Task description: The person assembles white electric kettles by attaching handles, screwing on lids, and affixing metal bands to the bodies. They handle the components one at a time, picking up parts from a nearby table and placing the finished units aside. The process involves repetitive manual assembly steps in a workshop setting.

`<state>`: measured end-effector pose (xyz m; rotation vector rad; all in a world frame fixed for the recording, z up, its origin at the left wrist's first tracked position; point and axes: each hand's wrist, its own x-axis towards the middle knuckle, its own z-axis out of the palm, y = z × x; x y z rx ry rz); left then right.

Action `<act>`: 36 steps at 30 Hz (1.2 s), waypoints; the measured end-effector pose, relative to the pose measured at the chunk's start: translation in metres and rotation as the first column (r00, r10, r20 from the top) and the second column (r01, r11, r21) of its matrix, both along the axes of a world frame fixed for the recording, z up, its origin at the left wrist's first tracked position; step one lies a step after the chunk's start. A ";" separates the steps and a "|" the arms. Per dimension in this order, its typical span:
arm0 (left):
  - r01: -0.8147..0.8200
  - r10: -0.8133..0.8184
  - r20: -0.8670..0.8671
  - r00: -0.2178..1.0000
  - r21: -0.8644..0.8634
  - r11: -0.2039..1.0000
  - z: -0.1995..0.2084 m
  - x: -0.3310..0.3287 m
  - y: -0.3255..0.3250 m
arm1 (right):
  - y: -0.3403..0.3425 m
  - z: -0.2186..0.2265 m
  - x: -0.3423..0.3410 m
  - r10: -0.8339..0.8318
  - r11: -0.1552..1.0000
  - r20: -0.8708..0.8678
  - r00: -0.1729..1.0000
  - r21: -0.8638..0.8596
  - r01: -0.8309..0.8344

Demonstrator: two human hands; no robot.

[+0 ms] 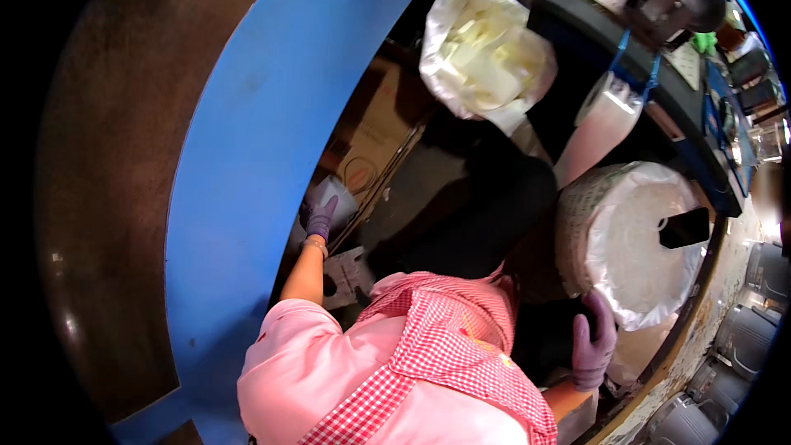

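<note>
Under the blue worktop (pixel 247 156) edge, cardboard boxes (pixel 375 128) crowd the floor; left hand (pixel 320 218), gloved, closes on a white container (pixel 336 198) there, not yet lifted out; right hand (pixel 595 344) rests open against a bag-lined bin (pixel 634 239).

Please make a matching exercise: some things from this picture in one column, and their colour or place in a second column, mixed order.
Things:
1. left hand
2. right hand
3. counter edge
4. plastic bag

Descriptions:
A. blue
B. at a white cup under the counter
C. at the top, holding pale pieces
D. beside the lined basket

Pairs: 1-B, 2-D, 3-A, 4-C
</note>
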<state>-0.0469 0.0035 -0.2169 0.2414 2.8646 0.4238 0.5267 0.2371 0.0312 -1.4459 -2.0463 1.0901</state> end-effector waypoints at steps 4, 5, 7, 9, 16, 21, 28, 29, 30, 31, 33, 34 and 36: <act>-0.181 0.181 0.015 0.983 -0.012 0.983 -0.051 -0.015 -0.070 | 0.006 0.022 -0.031 0.138 0.989 0.082 0.987 0.047 -0.142; -0.205 0.204 0.039 0.978 0.003 0.979 -0.060 -0.015 -0.048 | -0.001 0.033 -0.042 0.124 0.990 0.111 0.986 0.057 -0.131; -0.267 0.268 0.054 0.962 -0.028 0.963 -0.069 -0.009 -0.022 | -0.007 0.029 -0.049 0.165 0.985 0.104 0.981 0.025 -0.168; -0.233 0.250 0.059 0.967 -0.203 0.951 -0.087 -0.019 -0.007 | -0.016 0.034 -0.060 0.193 0.981 0.126 0.973 0.006 -0.195; 0.066 -0.068 0.179 0.981 0.018 0.998 -0.052 -0.035 0.073 | -0.039 0.023 -0.073 0.159 0.987 0.033 0.987 -0.025 -0.158; 0.093 -0.165 0.001 0.986 0.822 0.562 0.010 -0.015 0.107 | -0.038 -0.015 -0.109 0.098 0.946 -0.362 0.927 -0.256 -0.200; 0.581 -0.580 -0.488 0.652 0.813 -0.031 0.218 0.200 0.122 | -0.022 -0.121 -0.128 -0.465 0.514 -0.857 0.221 -0.465 -0.721; 0.774 -0.673 -0.668 0.317 0.592 -0.224 0.224 0.206 0.121 | -0.024 -0.118 -0.117 -0.468 0.590 -0.844 0.261 -0.518 -0.620; 0.591 -0.773 -0.593 0.226 0.714 -0.376 0.223 0.200 0.127 | -0.027 -0.115 -0.105 -0.478 0.653 -0.826 0.299 -0.562 -0.508; 0.357 -0.846 -0.524 0.099 0.812 -0.461 0.220 0.193 0.132 | -0.024 -0.102 -0.092 -0.563 0.634 -0.813 0.152 -0.542 -0.551; 0.017 -0.863 -0.076 0.499 0.997 -0.078 0.212 0.197 0.158 | -0.007 -0.050 -0.072 -0.158 0.858 -0.923 0.351 -0.304 -0.413; -0.039 -0.893 -0.003 0.451 0.999 -0.023 0.236 0.199 0.185 | -0.012 -0.045 -0.053 -0.130 0.883 -0.891 0.435 -0.304 -0.358; -0.169 -0.985 0.084 0.151 0.984 0.058 0.259 0.197 0.233 | -0.026 -0.046 -0.010 0.014 0.982 -0.728 0.686 -0.120 -0.148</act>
